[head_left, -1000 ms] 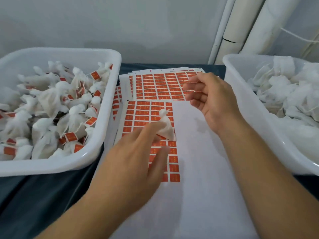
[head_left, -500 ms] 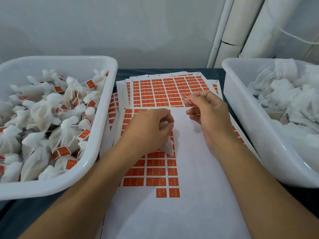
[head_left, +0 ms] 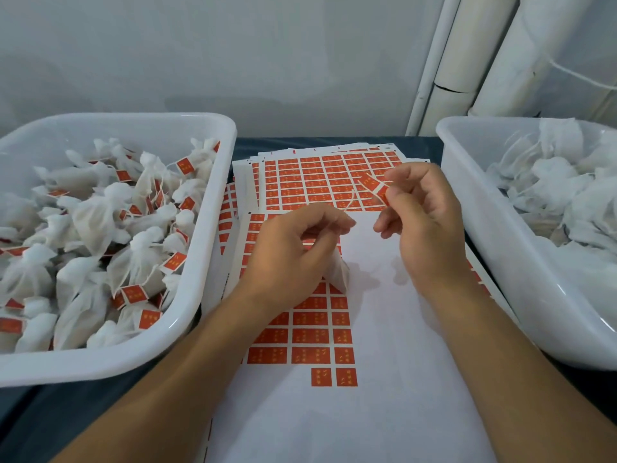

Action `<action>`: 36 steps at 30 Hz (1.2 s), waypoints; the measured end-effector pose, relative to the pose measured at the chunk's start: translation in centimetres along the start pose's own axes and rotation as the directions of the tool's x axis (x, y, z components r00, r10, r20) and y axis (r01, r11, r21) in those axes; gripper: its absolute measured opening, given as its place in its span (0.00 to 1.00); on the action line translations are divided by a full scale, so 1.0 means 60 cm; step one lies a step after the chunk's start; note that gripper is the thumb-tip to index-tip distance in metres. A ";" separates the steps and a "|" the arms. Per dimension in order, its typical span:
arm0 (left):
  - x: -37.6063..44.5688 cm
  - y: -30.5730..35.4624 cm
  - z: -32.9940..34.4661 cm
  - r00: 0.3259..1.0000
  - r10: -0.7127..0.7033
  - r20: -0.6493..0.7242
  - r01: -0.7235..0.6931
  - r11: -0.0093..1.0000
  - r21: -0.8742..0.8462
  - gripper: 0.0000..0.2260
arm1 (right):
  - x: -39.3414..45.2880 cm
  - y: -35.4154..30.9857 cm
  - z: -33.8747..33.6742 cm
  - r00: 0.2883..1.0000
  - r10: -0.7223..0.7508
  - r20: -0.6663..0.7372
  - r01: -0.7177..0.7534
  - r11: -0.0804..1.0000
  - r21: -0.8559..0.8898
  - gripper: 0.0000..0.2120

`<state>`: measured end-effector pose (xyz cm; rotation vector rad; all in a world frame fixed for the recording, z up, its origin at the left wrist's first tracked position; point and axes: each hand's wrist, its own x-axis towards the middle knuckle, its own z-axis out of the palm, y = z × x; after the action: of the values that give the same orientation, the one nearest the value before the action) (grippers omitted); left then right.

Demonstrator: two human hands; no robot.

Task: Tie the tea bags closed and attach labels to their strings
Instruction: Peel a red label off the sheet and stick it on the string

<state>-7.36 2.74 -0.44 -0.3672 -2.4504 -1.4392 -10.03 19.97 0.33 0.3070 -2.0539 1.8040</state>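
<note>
My left hand [head_left: 293, 259] holds a white tea bag [head_left: 339, 274] over the label sheet; most of the bag is hidden under the palm. Its thin string [head_left: 349, 203] rises from my left fingertips. My right hand [head_left: 424, 222] pinches an orange label [head_left: 379, 190] between thumb and forefinger, just right of the string's end. The label hangs apart from the string. Below both hands lies a sheet of orange labels [head_left: 310, 335], partly peeled to bare white backing.
A white tub [head_left: 187, 315] on the left holds several tied, labelled tea bags. A white tub [head_left: 494, 262] on the right holds several tea bags without labels. More label sheets [head_left: 320, 175] are stacked behind. White pipes [head_left: 457, 61] stand at the back right against the wall.
My left hand has lifted the tea bag's string up from the sheet. My right hand, with the peeled label, has moved slightly right and turned the label toward the string.
</note>
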 end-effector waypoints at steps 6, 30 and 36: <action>0.001 -0.002 0.002 0.999 -0.024 -0.034 0.021 0.994 -0.109 0.11 | -0.007 -0.008 0.002 0.997 -0.042 0.058 0.039 0.997 0.066 0.04; 0.003 -0.004 0.005 0.996 -0.078 0.052 0.088 0.966 -0.242 0.19 | -0.019 -0.001 0.011 0.942 -0.195 0.273 0.249 0.952 -0.179 0.05; 0.004 -0.004 0.003 0.992 -0.085 0.089 0.107 0.953 -0.282 0.20 | -0.019 -0.003 0.009 0.926 -0.197 0.320 0.262 0.950 -0.171 0.05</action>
<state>-7.71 2.82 -0.66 -0.3715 -2.3462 -1.8626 -9.04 19.33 -0.05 0.7684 -2.2766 1.4544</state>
